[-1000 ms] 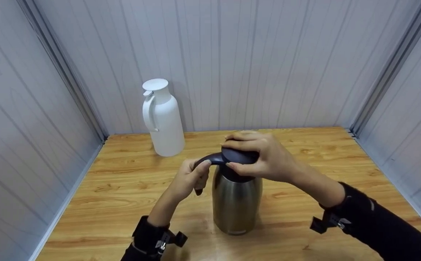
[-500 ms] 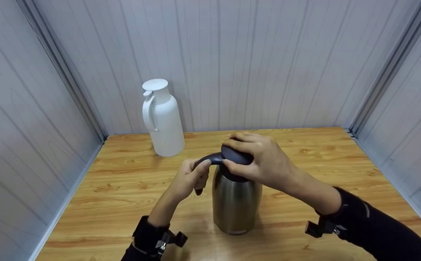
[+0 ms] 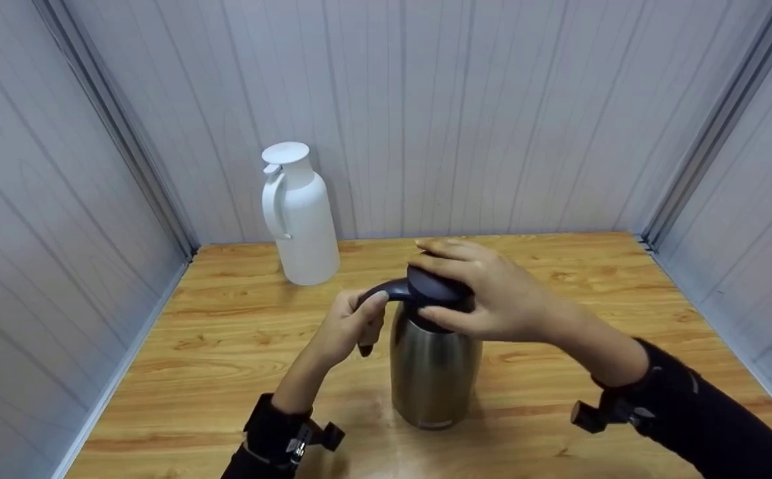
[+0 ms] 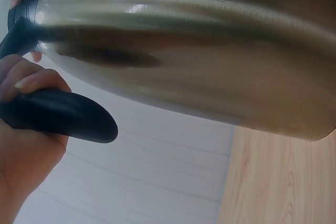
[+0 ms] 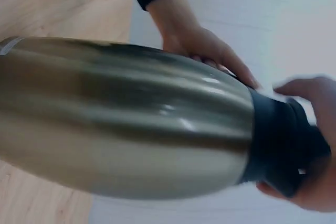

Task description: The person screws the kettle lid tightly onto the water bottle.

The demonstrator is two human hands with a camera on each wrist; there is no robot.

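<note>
Steel flask upright, centre of frame, on wooden table. My left hand wraps dark handle, bracing. My right hand clamps dark lid, fingers curled round rim. Step judged: turning lid. Next needs firm twist, body held steady.

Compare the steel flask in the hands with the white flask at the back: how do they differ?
The steel flask is metallic with a dark lid and handle; the white flask is white all over. The steel one is gripped by the left hand and right hand; the white one stands untouched by the wall. Both stand upright on the table.
</note>
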